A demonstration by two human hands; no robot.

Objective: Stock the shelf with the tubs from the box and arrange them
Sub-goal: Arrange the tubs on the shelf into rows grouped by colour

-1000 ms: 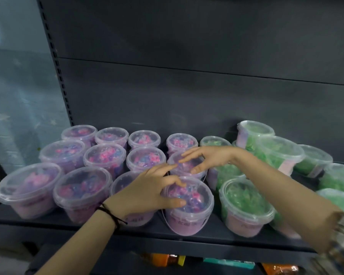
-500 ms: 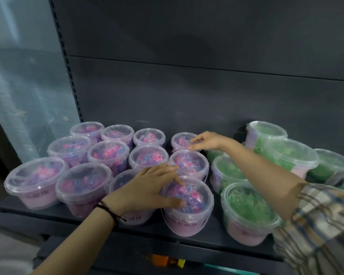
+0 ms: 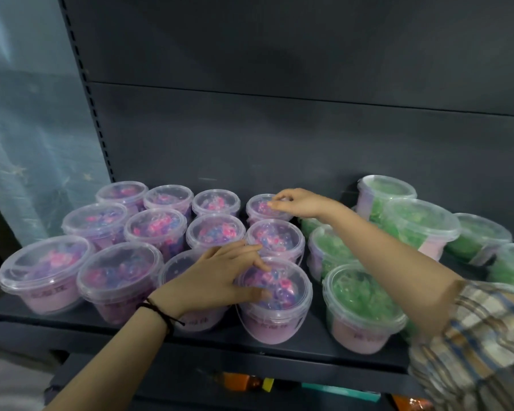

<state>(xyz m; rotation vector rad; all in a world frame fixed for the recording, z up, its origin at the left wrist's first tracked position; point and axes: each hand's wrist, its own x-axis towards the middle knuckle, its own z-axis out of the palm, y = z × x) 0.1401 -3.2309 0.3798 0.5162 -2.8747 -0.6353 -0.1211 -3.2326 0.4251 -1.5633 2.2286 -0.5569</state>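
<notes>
— At the front edge of the shelf (image 3: 190,342), the left hand (image 3: 217,280) is down on the front tub (image 3: 276,318), a pink-and-purple one in the fourth column from the left end. Its fingers curl over the lid's far rim with the thumb on the near side. That's a grip!

— And the right hand (image 3: 297,201)?

— Reaching deep to the back edge, same column. The fingers are bent, and their tips pinch the lid of the back tub (image 3: 261,209), close to the rear panel.

— Anything between those two?

— One more, the middle tub (image 3: 275,238), standing upright between them.

— What's alongside?

— Pink tubs (image 3: 46,271) fill the left end, three columns, three deep. Green tubs (image 3: 362,304) crowd the right end, looser, and a couple at the back sit higher than the rest.

— On the arms?

— A dark cord bracelet (image 3: 158,311) on the left wrist and a plaid sleeve (image 3: 481,336) on the right.
</notes>
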